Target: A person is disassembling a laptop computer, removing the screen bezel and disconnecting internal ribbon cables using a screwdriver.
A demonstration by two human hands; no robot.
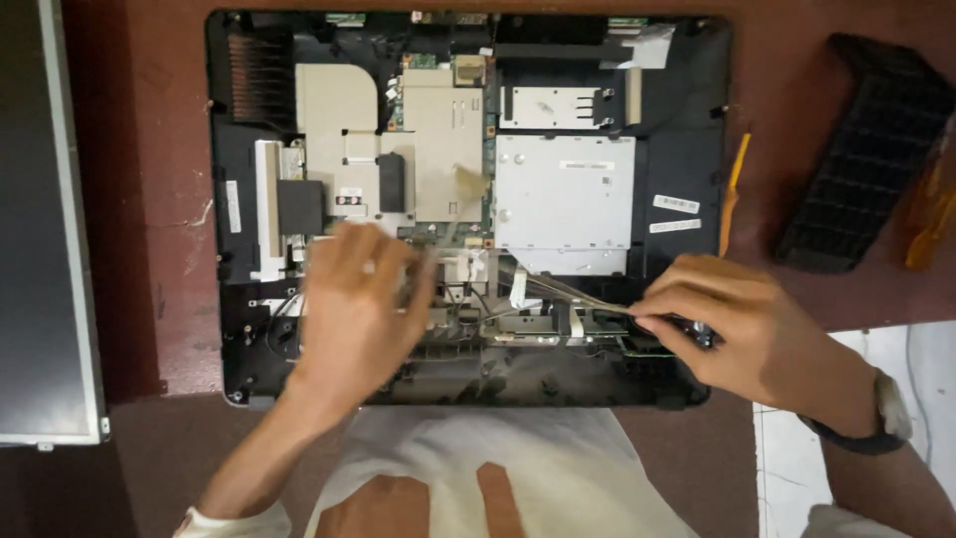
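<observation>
Ribbon cable (pixel 558 289), 1, pinched by right hand (pixel 737 329); left hand (pixel 358 299) blurred, fingers seemingly together.

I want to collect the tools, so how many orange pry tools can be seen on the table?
2. One thin orange pry tool lies beside the right edge of the opened computer chassis. Another orange tool lies at the far right, partly cut off by the frame. Others may be hidden.

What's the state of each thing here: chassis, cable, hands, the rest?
Black all-in-one computer chassis: back cover off, boards exposed.
Thin flat ribbon cable: pulled taut, held by both hands.
Left hand: blurred, pinching cable.
Right hand: pinching cable.
Orange plastic pry tool: lying unused.
Black vented cover: set aside.
</observation>
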